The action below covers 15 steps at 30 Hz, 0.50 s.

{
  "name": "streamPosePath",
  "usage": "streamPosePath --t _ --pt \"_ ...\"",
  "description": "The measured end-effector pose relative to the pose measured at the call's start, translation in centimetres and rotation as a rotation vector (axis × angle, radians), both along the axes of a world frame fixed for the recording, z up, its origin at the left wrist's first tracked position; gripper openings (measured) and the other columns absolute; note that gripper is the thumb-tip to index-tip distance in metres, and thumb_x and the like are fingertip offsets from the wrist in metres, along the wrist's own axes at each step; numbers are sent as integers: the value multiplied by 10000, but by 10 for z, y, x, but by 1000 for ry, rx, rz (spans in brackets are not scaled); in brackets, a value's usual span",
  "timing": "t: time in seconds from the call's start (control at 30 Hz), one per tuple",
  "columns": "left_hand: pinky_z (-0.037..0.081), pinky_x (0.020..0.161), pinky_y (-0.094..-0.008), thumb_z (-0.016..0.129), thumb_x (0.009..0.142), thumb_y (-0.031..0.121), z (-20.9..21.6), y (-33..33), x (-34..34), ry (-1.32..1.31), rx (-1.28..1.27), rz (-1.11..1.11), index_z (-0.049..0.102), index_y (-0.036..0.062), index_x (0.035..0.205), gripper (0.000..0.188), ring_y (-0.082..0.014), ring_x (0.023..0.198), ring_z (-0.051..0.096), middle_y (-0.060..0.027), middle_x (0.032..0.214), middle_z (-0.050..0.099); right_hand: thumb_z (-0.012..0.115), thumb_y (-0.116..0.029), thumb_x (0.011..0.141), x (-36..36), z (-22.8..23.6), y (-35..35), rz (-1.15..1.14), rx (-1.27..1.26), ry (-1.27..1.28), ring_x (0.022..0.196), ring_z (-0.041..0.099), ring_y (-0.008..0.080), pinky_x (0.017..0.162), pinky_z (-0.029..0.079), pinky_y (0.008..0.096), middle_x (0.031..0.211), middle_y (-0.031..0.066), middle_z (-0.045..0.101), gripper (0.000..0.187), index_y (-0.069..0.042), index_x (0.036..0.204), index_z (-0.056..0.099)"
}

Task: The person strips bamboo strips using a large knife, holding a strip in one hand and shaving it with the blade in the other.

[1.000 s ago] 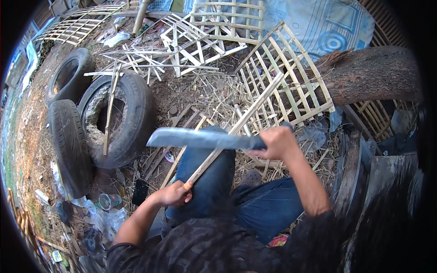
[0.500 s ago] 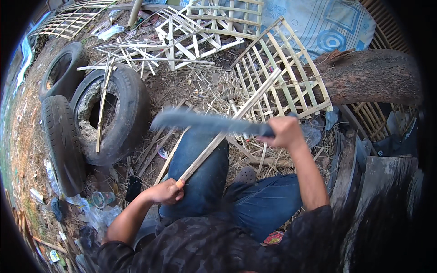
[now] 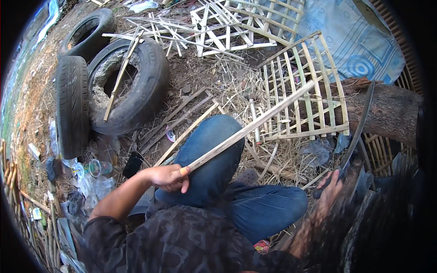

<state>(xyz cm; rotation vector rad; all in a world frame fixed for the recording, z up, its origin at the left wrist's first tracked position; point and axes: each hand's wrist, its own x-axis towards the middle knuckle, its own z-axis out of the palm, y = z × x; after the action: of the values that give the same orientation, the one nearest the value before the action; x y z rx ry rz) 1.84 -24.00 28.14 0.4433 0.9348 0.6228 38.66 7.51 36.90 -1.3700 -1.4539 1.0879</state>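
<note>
My left hand (image 3: 170, 178) is closed around the near end of a long pale bamboo strip (image 3: 252, 125). The strip slants up to the far right across my raised knee, and its far end stands over a bamboo lattice panel (image 3: 305, 91). Off to the right, my right hand (image 3: 331, 187) grips the dark handle of a machete (image 3: 358, 125). Its blade points away from me, well apart from the strip, in front of a thick log (image 3: 387, 109). Dark blur hides part of my right forearm.
Old tyres (image 3: 150, 91) lie at the left, one with a split strip across it. Loose strips and lattice pieces (image 3: 223, 32) are heaped at the back by a blue patterned sheet (image 3: 350, 41). A hammer-like tool (image 3: 254, 118), plastic cup (image 3: 98, 168) and straw litter the ground.
The machete has swung from across the strip out to the right, its blade now pointing away. My left hand still holds the strip. The whole view has shifted.
</note>
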Motion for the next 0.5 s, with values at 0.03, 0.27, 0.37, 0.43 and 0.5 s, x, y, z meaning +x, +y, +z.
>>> streamPosePath --t 0.03,0.27,0.37,0.43,0.5 --pt "237 369 -225 288 837 762 9 -2 7 -128 0 71 544 -18 821 821 -45 408 257 63 512 278 536 -377 943 -8 -7 -17 31 -51 70 429 442 99 394 364 242 558 21 462 365 -51 785 490" --pt "343 419 -269 388 892 640 38 52 69 -345 393 572 489 70 751 596 -91 420 260 37 515 268 626 -182 862 -79 -52 -122 409 -319 378 452 488 131 439 435 265 578 44 491 227 -11 929 493" --pt "462 697 -359 440 922 552 32 80 98 -376 516 744 512 57 710 543 -175 692 480 -35 655 430 675 -176 829 -96 -68 -158 506 -423 439 536 568 164 504 500 298 652 78 556 273 5 937 502" --pt "475 744 -367 433 947 510 23 84 107 -388 531 786 535 44 729 524 -208 780 541 -72 726 504 694 -195 821 -99 -75 -170 553 -453 490 570 596 175 526 519 304 688 96 587 311 17 957 512" --pt "482 767 -377 435 943 512 19 83 110 -448 544 845 586 29 800 526 -228 857 560 -87 834 525 706 -108 810 -108 -72 -173 673 -438 597 664 646 200 546 543 299 835 145 642 235 40 926 565"
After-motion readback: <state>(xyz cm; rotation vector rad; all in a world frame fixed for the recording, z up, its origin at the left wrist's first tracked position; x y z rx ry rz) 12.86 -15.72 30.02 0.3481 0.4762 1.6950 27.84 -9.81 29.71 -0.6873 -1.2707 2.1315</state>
